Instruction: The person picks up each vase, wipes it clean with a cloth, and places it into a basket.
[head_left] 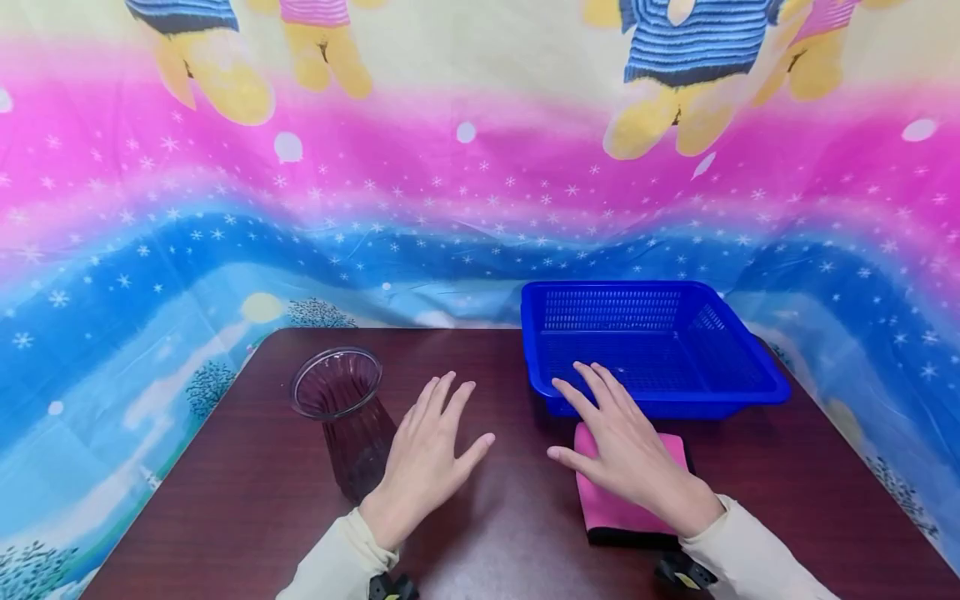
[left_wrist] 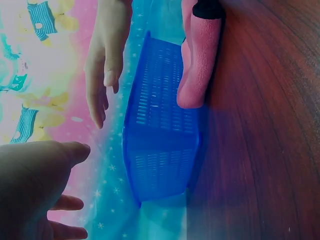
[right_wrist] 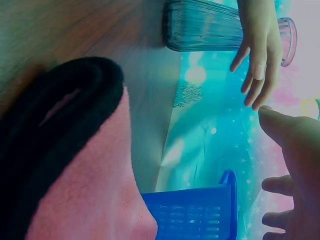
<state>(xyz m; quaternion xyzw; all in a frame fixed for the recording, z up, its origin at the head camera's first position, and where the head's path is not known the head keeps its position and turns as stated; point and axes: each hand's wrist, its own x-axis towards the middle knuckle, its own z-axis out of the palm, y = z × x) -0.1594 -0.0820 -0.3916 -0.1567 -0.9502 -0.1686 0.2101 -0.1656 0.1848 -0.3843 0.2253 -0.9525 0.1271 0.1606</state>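
The vase [head_left: 356, 448] stood just left of the empty, spread left grip [head_left: 423, 458], seemingly untouched, while the folded pink cloth [head_left: 606, 517] lay below the equally empty right grip [head_left: 630, 450], the blue basket [head_left: 675, 408] beyond it, so nothing was yet grasped and all handling looked outstanding.

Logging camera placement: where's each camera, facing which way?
Head: on the head, facing forward and down at ribbed purple transparent vase, rectangular blue plastic basket and folded pink cloth; left hand and right hand show.
Left wrist: on that wrist, facing basket and cloth; both hands show.
Right wrist: on that wrist, facing vase; both hands show.
Wrist views share basket and cloth.
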